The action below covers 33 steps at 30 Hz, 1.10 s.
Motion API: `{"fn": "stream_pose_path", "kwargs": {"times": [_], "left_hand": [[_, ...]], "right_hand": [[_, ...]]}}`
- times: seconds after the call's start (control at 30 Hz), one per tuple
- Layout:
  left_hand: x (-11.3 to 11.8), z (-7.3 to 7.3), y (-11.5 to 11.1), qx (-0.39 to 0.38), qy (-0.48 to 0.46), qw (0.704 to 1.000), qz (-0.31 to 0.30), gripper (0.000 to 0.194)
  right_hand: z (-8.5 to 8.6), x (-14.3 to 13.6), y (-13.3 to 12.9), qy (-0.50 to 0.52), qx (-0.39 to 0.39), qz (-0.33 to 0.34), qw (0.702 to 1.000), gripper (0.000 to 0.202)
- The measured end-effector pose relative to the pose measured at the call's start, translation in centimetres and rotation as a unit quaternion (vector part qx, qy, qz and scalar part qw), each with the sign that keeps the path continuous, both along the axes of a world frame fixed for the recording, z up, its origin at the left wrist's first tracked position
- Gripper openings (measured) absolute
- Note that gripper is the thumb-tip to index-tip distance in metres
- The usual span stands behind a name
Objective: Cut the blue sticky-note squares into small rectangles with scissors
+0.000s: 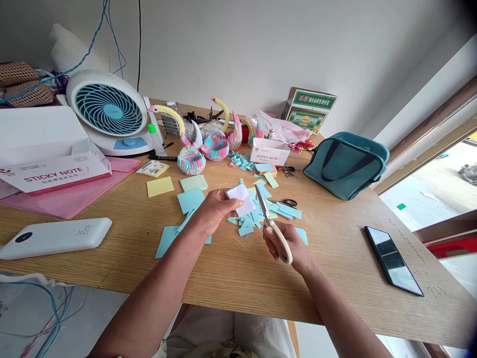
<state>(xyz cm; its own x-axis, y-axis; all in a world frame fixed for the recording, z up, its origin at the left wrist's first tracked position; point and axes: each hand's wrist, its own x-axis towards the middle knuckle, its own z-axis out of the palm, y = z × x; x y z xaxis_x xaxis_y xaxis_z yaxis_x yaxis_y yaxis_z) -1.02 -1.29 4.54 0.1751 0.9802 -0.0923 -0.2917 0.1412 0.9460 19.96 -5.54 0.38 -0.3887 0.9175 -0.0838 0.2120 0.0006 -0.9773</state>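
Note:
In my left hand (217, 209) is a small pale paper stack (241, 198), pinched between thumb and fingers, with a blue edge showing at its top. My right hand (288, 243) grips white-handled scissors (278, 237), whose blades point up and away, just right of the stack and apart from it. Beneath and around both hands lie many cut blue paper pieces (254, 219). Larger blue sheets (191, 200) rest left of the stack, partly behind my left hand. A second pair of scissors with black handles (289, 203) lies among the pieces.
Folded-paper swans (191, 160) stand behind the papers, near a sticky note box (269, 152). A fan (112, 112), a larger box (55, 169) and a power bank (61, 237) occupy the left. On the right are a teal bag (345, 166) and a phone (393, 261).

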Motion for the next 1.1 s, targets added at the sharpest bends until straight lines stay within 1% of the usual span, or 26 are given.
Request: {"fn": "stream_pose_path", "kwargs": {"times": [0.17,0.3,0.4,0.53,0.6,0.73,0.8,0.87,1.1], "left_hand": [[0.1,-0.3,-0.1,0.024,0.015,0.999,-0.040,0.024],[0.4,-0.7,-0.3,0.057,0.066,0.994,-0.067,0.021],[0.9,-1.5,-0.5,0.081,0.120,0.985,-0.092,0.014],[1.7,-2.7,-0.7,0.088,0.182,0.974,-0.101,0.013],[2.0,-2.9,-0.7,0.083,0.184,0.973,-0.110,0.014],[2.5,-2.5,-1.0,0.086,0.132,0.979,-0.133,0.017],[2.8,-2.3,-1.2,0.091,0.106,0.982,-0.127,0.021],[3.2,-2.4,-1.5,0.088,0.091,0.986,-0.109,0.026],[4.5,-3.5,-2.2,0.078,0.096,0.992,-0.037,0.031]], "right_hand": [[0.3,0.1,0.1,0.024,0.047,-0.011,0.999,0.052],[0.8,-0.2,-0.1,0.050,0.065,-0.031,0.996,0.050],[1.0,-0.4,-0.1,0.056,0.084,-0.068,0.993,0.041],[1.1,-0.7,0.1,0.073,0.072,-0.123,0.987,0.036],[1.0,-0.8,0.3,0.077,0.061,-0.135,0.986,0.035],[0.7,-0.8,0.5,0.083,0.049,-0.151,0.984,0.034],[0.7,-0.8,0.6,0.090,0.052,-0.162,0.981,0.035],[0.7,-0.7,0.6,0.089,0.059,-0.172,0.979,0.034],[0.4,-1.3,0.6,0.071,0.091,-0.222,0.968,0.031]]}}
